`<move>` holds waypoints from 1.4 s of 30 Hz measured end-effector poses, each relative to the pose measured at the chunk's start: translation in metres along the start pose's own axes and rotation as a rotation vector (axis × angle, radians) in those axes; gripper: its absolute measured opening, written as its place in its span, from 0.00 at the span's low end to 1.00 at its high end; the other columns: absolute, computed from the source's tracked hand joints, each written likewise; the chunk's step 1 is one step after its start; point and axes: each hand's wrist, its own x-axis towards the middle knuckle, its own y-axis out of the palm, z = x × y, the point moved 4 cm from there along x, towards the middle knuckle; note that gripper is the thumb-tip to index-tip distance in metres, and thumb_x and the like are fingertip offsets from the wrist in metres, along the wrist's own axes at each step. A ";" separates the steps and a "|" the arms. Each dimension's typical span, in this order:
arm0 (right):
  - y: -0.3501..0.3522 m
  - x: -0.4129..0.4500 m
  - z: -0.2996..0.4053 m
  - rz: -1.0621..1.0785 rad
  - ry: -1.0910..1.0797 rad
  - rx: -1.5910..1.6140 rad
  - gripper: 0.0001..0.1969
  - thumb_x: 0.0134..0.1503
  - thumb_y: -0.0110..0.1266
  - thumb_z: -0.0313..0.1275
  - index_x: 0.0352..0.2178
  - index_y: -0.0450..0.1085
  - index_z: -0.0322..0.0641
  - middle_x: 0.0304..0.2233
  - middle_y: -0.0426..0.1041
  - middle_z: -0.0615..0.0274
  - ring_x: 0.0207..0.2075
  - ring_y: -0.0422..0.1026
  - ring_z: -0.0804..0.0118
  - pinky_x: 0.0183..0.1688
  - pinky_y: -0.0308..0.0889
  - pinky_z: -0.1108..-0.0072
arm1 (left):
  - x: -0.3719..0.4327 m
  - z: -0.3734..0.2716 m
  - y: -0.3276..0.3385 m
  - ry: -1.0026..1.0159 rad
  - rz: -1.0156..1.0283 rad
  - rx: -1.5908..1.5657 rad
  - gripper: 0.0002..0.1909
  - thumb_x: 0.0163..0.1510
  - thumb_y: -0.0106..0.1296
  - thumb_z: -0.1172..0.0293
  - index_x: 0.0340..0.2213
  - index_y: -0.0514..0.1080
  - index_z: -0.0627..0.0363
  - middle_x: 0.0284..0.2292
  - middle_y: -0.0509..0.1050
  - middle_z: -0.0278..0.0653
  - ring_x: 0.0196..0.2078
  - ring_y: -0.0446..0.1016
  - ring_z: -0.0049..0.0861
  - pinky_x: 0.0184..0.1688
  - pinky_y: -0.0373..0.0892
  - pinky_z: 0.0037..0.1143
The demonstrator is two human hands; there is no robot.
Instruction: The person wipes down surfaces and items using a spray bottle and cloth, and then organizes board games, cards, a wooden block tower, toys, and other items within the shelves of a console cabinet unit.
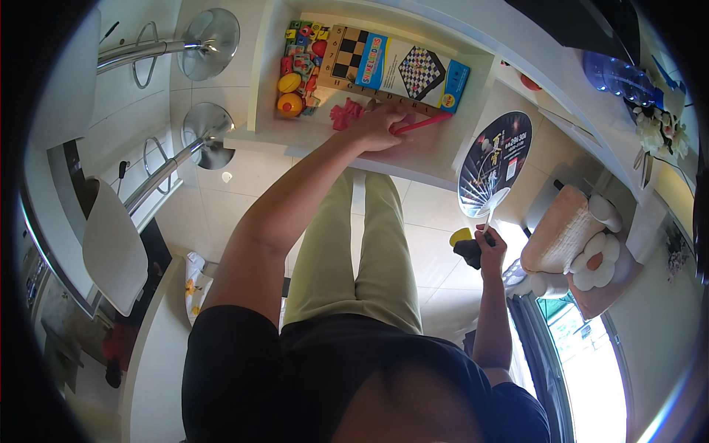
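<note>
My left hand (382,128) reaches into an open white drawer (310,138), its fingers closed around a thin pink stick (424,123). Beside it lies a frilly pink thing (347,113); whether the stick joins it is hidden by the hand. My right hand (492,249), out to the right of the drawer, grips the white handle of a round, dark printed hand fan (494,163). A black soft-looking item (468,253) and a yellow rounded piece (460,237) show at the same hand; what they are I cannot tell.
Inside the drawer are a snakes and ladders box (410,72), a wooden chessboard (346,52) and small colourful toys (302,63). Stools with chrome bases (207,135) stand left. Cushions (559,235) lie right. A blue plastic bottle (620,77) is at upper right.
</note>
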 end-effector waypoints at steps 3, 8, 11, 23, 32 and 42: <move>-0.009 0.002 -0.009 -0.033 -0.006 -0.011 0.08 0.51 0.58 0.25 0.34 0.73 0.37 0.24 0.69 0.71 0.26 0.64 0.81 0.32 0.61 0.86 | -0.006 0.006 -0.004 0.079 -0.051 -0.014 0.34 0.49 0.56 0.55 0.54 0.61 0.54 0.57 0.58 0.43 0.60 0.53 0.37 0.61 0.52 0.29; -0.025 0.004 -0.023 -0.131 -0.017 0.011 0.08 0.51 0.58 0.25 0.34 0.73 0.37 0.24 0.68 0.72 0.27 0.63 0.81 0.32 0.59 0.87 | -0.032 0.022 -0.029 0.267 -0.290 0.141 0.29 0.49 0.54 0.54 0.50 0.64 0.54 0.49 0.67 0.45 0.53 0.64 0.35 0.55 0.59 0.31; -0.028 0.005 -0.022 -0.167 -0.032 -0.027 0.08 0.50 0.59 0.26 0.34 0.73 0.37 0.23 0.67 0.74 0.26 0.62 0.82 0.31 0.58 0.87 | -0.047 0.035 -0.048 0.072 -0.216 -0.046 0.26 0.48 0.56 0.56 0.46 0.67 0.57 0.40 0.72 0.48 0.44 0.71 0.39 0.45 0.66 0.32; -0.038 0.017 -0.009 -0.237 -0.299 -0.168 0.10 0.50 0.58 0.24 0.36 0.73 0.36 0.31 0.74 0.66 0.28 0.66 0.78 0.35 0.62 0.85 | -0.070 0.112 -0.089 -0.504 -0.315 0.585 0.26 0.48 0.53 0.69 0.48 0.61 0.66 0.36 0.74 0.51 0.39 0.74 0.45 0.43 0.70 0.35; -0.042 0.021 0.029 -0.305 -0.331 -0.365 0.13 0.48 0.59 0.25 0.37 0.73 0.32 0.29 0.73 0.61 0.30 0.70 0.70 0.37 0.65 0.79 | -0.048 0.123 -0.077 -0.687 -0.239 0.468 0.54 0.49 0.55 0.65 0.60 0.23 0.53 0.40 0.70 0.61 0.41 0.74 0.47 0.41 0.72 0.34; -0.054 0.021 0.076 -0.394 -0.632 -0.598 0.11 0.48 0.59 0.25 0.35 0.73 0.33 0.24 0.69 0.61 0.26 0.68 0.69 0.32 0.63 0.78 | -0.050 0.115 -0.091 -0.591 -0.268 0.374 0.57 0.46 0.57 0.67 0.60 0.23 0.52 0.40 0.71 0.57 0.40 0.74 0.45 0.41 0.71 0.33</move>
